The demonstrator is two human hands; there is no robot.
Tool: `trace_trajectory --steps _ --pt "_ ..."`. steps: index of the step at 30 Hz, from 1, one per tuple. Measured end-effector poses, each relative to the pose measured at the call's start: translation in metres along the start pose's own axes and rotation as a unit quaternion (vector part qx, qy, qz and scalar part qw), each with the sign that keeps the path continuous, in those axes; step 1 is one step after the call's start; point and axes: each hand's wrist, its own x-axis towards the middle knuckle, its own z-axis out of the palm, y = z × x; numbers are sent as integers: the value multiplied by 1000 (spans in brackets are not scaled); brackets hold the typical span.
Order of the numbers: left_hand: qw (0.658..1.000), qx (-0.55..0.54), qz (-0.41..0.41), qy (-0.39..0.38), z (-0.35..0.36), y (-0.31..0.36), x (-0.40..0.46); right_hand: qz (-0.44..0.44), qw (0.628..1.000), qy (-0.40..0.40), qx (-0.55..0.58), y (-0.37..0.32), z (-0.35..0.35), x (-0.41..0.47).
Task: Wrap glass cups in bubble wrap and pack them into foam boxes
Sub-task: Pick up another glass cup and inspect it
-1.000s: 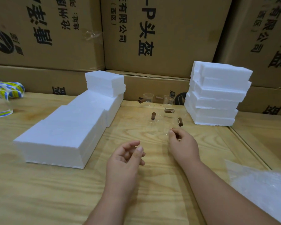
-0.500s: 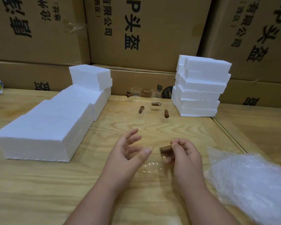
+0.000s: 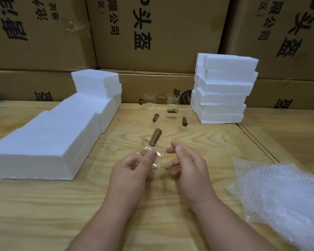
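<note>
Between the left hand's (image 3: 132, 167) fingers (image 3: 149, 157), seemingly pinched, the clear wooden-handled glass cup (image 3: 155, 156) could slip; right hand (image 3: 187, 163) hovers loose, empty.

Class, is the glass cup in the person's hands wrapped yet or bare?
Bare: the glass cup shows clear in the left hand; the bubble wrap lies apart.

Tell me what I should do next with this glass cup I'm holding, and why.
Probably reach your right hand over to the bubble wrap and pull a piece in front of you. Your left hand already holds the glass cup above the table, the cup is bare, and the right hand holds nothing.
</note>
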Motion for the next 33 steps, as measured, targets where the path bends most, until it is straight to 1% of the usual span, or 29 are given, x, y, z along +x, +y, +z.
trace_trajectory --steps 2,4,6,8,10,12,15,18,20,22,24,26,28,29,31,33 --pt "1000 22 -10 14 -1 0 1 -23 998 -54 -22 3 3 -4" --pt "999 41 -3 -16 0 0 0 -36 992 -107 -58 6 6 -5" --pt "996 67 8 -54 2 1 -4 -50 983 -136 -110 7 7 -6" --pt "996 54 10 -71 3 3 -7 -62 981 -144 -116 7 8 -5" --pt "996 32 23 -86 3 4 -7 -55 984 -147 -85 6 6 -5" --pt "992 49 52 -107 3 4 -8 -37 988 -136 -57 2 7 -7" --pt "986 57 81 -133 6 4 -11 61 991 -110 40 -4 9 -5" --pt "990 -9 66 -123 12 2 -17 154 966 -156 136 -8 5 1" --pt "992 -27 77 -99 16 2 -20 175 950 -189 175 -10 3 2" --pt "992 -21 100 -80 17 3 -21 162 951 -207 161 -10 3 1" --pt "992 13 108 -67 16 2 -20 143 959 -207 133 -10 6 -1" --pt "993 38 98 -61 14 -2 -18 129 965 -187 128 -8 12 -5" --pt "993 53 86 -60 13 -1 -17 99 970 -165 147 -3 17 -9" --pt "993 55 81 -61 13 -1 -18 79 976 -150 138 0 19 -10" --pt "995 44 70 -56 12 -2 -17 29 990 -115 70 5 22 -12" --pt "996 43 57 -56 13 -3 -16 -10 996 -87 7 7 24 -14"
